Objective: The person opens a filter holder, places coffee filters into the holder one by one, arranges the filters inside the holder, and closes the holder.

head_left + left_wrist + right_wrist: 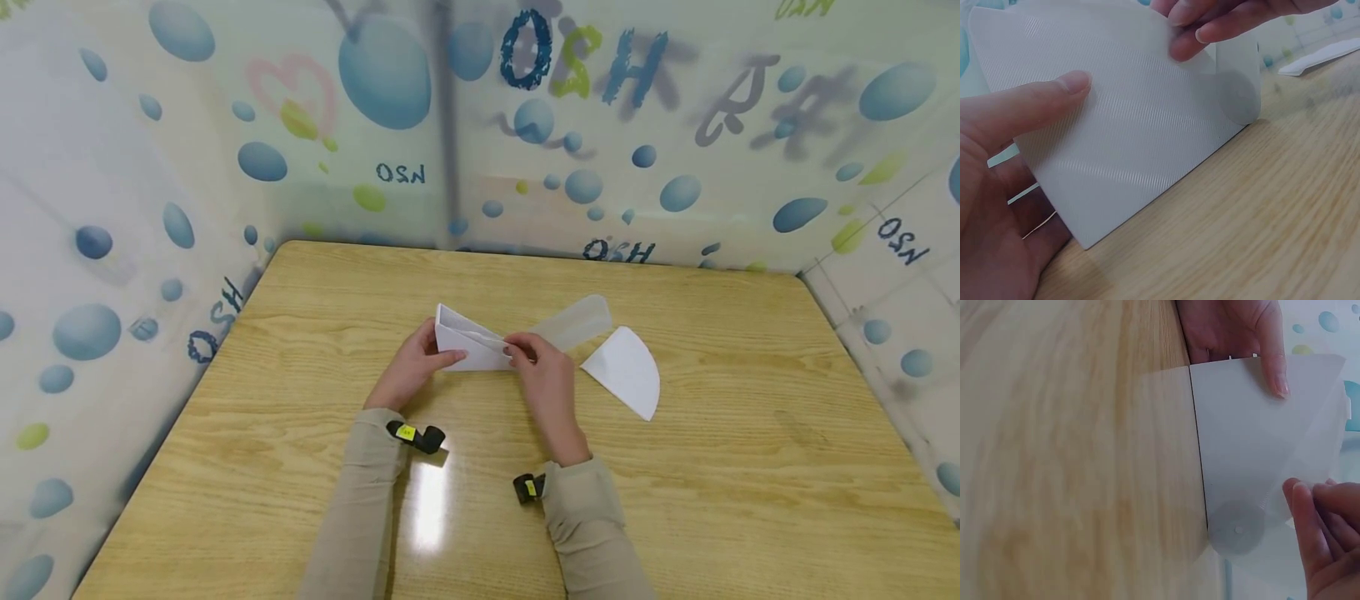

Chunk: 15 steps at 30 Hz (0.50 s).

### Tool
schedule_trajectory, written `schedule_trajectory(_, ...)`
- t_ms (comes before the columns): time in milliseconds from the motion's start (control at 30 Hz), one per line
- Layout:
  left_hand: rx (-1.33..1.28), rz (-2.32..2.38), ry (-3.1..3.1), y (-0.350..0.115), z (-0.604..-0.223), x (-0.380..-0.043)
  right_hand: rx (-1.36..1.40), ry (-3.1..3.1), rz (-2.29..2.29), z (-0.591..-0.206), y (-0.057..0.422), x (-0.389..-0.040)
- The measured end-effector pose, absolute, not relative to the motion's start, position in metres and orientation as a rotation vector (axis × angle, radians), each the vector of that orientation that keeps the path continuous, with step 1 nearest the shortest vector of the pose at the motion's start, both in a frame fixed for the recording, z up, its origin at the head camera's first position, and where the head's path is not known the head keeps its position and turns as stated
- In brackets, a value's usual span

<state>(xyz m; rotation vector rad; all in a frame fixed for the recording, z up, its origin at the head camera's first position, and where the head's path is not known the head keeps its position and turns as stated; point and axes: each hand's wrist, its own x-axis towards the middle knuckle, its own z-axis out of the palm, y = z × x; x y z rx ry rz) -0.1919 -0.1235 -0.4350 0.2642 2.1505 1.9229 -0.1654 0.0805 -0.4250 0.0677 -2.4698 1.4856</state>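
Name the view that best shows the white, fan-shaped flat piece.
Head view: the white, fan-shaped flat piece shows whole, unobstructed. Left wrist apparently catches only its edge; right wrist shows none of it.

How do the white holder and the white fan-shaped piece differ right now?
Pose: the holder is held upright; the fan-shaped piece lies flat on the table.
Contact: the left hand grips the holder; neither hand touches the fan-shaped piece.
Shape: the holder's bottom edge is straight; the fan-shaped piece has a curved edge.
Shared: both white.
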Motion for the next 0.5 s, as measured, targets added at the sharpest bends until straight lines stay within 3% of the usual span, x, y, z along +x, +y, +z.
schedule_trajectory(500,0.277,1.954,2.132,-0.126,-0.452,-0.2,0.109,-2.524,1.386,-0.422,0.081,-0.164)
